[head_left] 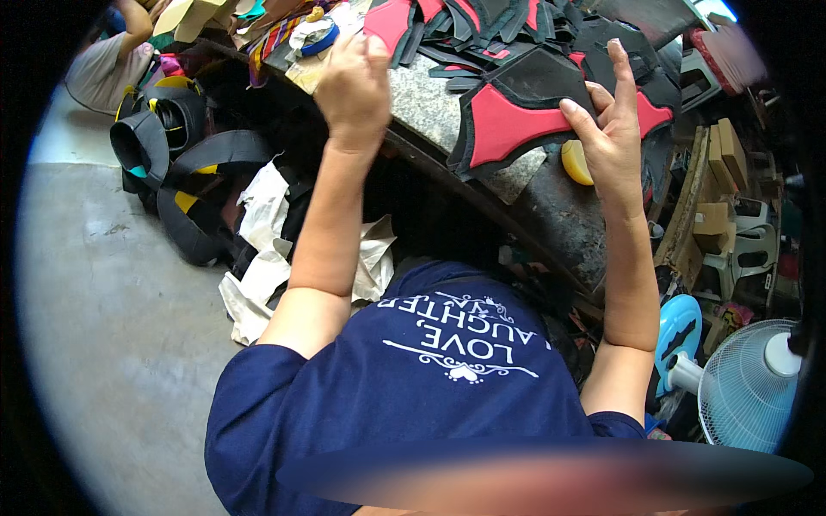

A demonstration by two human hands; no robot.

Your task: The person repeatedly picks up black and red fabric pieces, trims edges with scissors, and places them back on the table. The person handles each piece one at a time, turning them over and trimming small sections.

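The person's left hand [353, 86] is raised over the near edge of the stone worktop [430, 107], fingers curled loosely in; whether it holds anything cannot be told from here. The right hand [607, 129] is held up with fingers spread wide, its thumb and palm against the right end of a black and red fabric piece [516, 116], which lies on the worktop with its near edge hanging over the side. Just beside that hand, on the worktop's near right part, sits one yellow round object [576, 162]. Farther back the worktop carries a heap of more black and red pieces [482, 26], too overlapped to count. On the floor to the left lie several black and yellow straps [172, 146] and crumpled white paper [267, 241]. One white fan [748, 387] stands at the near right. At the far left another person [112, 60] sits.
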